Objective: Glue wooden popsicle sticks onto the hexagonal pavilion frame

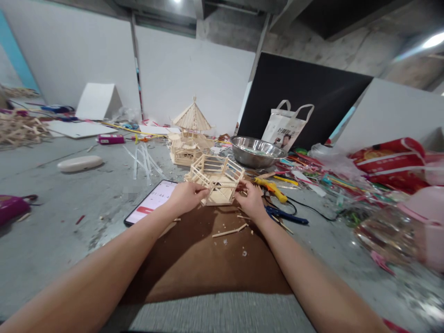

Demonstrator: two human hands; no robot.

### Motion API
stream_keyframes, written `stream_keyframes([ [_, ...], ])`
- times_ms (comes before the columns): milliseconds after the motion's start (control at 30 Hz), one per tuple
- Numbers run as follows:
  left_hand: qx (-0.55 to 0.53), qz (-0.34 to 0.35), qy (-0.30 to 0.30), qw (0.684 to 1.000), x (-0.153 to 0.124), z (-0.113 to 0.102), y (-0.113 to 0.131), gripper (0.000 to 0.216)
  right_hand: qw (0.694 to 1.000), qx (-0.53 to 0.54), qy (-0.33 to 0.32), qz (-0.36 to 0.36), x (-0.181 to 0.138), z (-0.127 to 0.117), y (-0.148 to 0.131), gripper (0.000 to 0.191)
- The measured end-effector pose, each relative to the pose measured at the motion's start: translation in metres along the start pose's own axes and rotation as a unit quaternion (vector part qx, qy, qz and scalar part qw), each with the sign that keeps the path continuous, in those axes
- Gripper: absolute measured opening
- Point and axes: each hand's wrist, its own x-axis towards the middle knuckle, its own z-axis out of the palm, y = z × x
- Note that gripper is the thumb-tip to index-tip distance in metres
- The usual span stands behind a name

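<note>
A small wooden stick model (222,200), an open many-sided frame with a plank floor and railings, stands upright on the brown mat (208,268). My left hand (189,196) grips its near left side between thumb and fingers. On the opposite side, my right hand (250,198) has its thumb and fingers closed on the frame's right edge. Behind it stands a pavilion model (193,118) of the same sticks, with a pointed roof. A few loose sticks (229,231) and crumbs lie on the mat in front of the frame.
A lit phone (147,203) lies beside my left forearm. To the right are a yellow glue gun (272,188), blue-handled pliers (287,215) and a clear bottle with a pink lid (391,231). A steel bowl (256,159) and a white bag (286,126) stand behind. Clear glue sticks (143,159) lie left.
</note>
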Motion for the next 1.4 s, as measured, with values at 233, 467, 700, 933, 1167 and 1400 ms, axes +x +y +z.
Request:
stream_keyframes([
  [233,0.026,-0.024,0.04,0.999,-0.003,-0.003,0.006,0.051,1.0,0.008,0.007,0.003,-0.002,-0.002,-0.001,0.027],
  [467,0.068,0.038,0.233,0.969,0.004,0.001,0.007,0.039,0.999,0.027,0.007,0.034,-0.003,0.002,0.004,0.03],
  [700,0.06,0.04,0.241,0.968,0.008,0.008,0.004,0.031,0.999,0.022,0.011,0.034,-0.004,0.004,0.004,0.032],
  [933,0.033,0.057,0.201,0.977,0.013,0.008,0.002,0.033,0.999,0.025,0.013,0.023,-0.004,0.004,0.005,0.031],
  [1167,0.019,0.035,0.186,0.982,0.016,0.008,0.001,0.028,0.999,0.034,-0.006,0.018,-0.006,0.004,0.007,0.033],
  [1400,0.017,0.018,0.18,0.983,0.018,0.009,0.001,0.028,0.999,0.043,-0.018,0.015,-0.006,0.005,0.006,0.032],
])
